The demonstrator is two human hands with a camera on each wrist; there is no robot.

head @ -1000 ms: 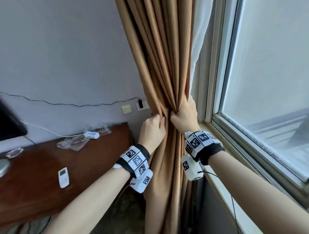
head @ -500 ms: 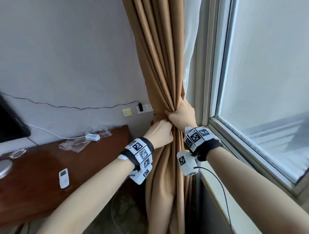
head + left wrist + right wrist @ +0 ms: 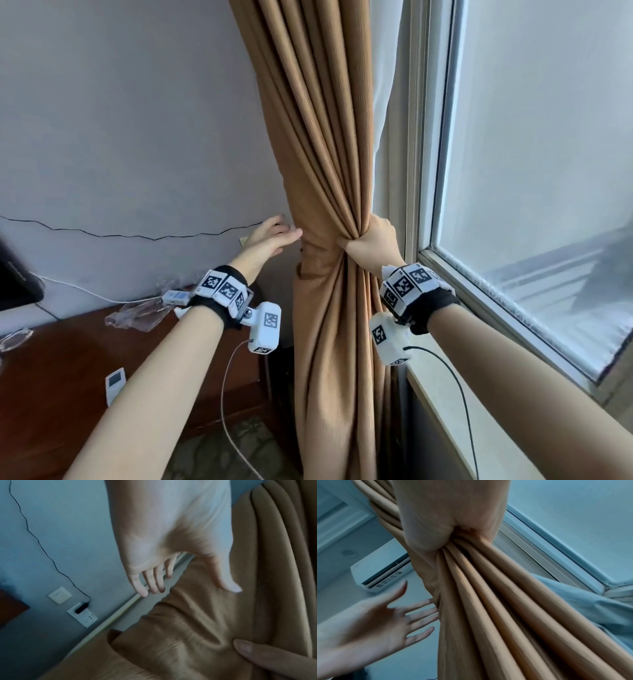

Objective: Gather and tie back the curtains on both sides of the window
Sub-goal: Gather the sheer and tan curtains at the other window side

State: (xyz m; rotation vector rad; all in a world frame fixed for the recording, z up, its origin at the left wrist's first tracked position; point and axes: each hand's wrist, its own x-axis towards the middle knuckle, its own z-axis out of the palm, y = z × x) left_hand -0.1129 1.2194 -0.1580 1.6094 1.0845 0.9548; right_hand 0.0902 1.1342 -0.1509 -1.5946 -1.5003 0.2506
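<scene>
R hand [image 3: 371, 241] fingers curled tight round the gathered tan curtain [image 3: 325, 164], beside the window frame [image 3: 416, 171]. L hand [image 3: 270, 238] fingers straight, spread, tips just touching curtain's wall-side edge; bare wall [image 3: 137, 137] left.

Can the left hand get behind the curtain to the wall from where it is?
Probably yes. The left hand is open beside the gathered curtain, which the right hand bunches aside, leaving a bare gap along the wall.

left hand [image 3: 270, 236] open, right hand [image 3: 371, 240] clenched
</scene>
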